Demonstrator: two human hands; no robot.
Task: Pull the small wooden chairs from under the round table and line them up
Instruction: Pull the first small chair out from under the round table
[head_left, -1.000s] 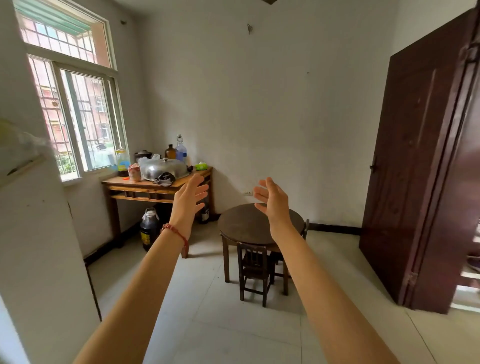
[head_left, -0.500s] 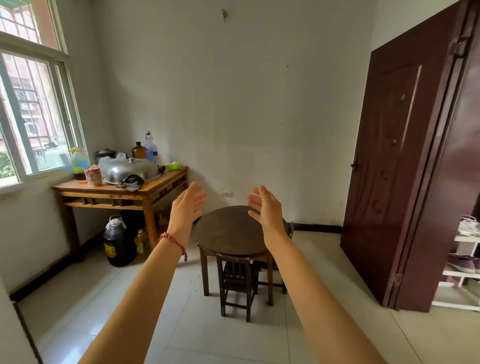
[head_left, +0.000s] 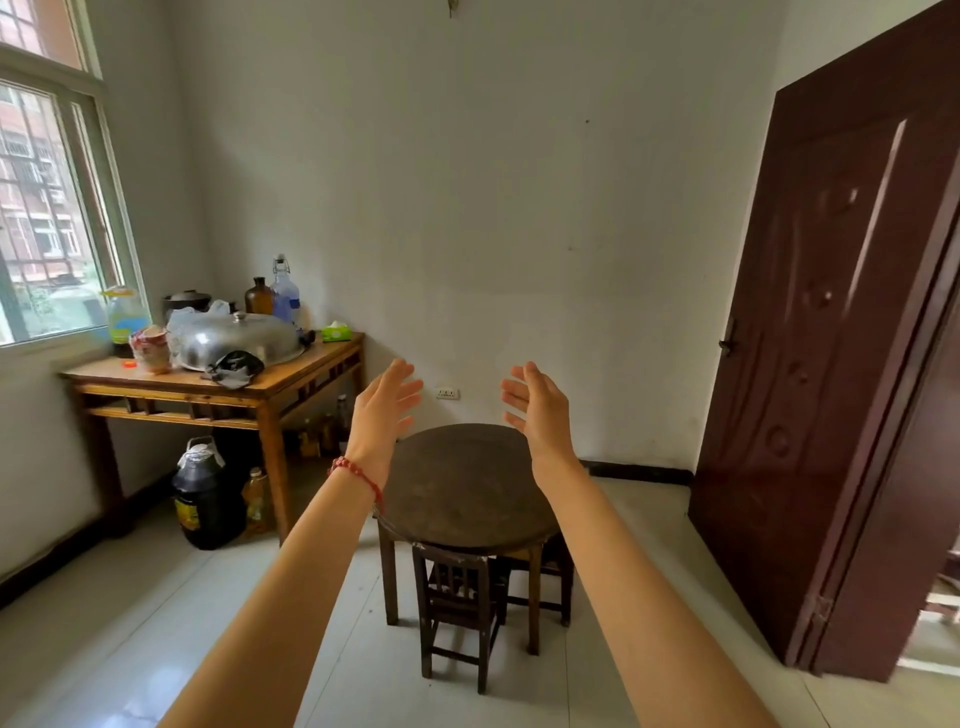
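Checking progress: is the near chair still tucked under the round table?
Tucked: the chair has its back at the round table edge, seat beneath.

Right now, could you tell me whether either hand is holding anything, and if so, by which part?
Nothing is held. The left hand and right hand are both open in the air above the round table, clear of the small chair tucked under it.

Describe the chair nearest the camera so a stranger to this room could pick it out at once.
Start at the dark round table in the middle of the floor, right of the long wooden side table. At its near edge stands a small dark wooden chair, its slatted back toward the camera and its seat tucked under the tabletop. Another chair sits further under to its right; this one is nearest and shows fully.
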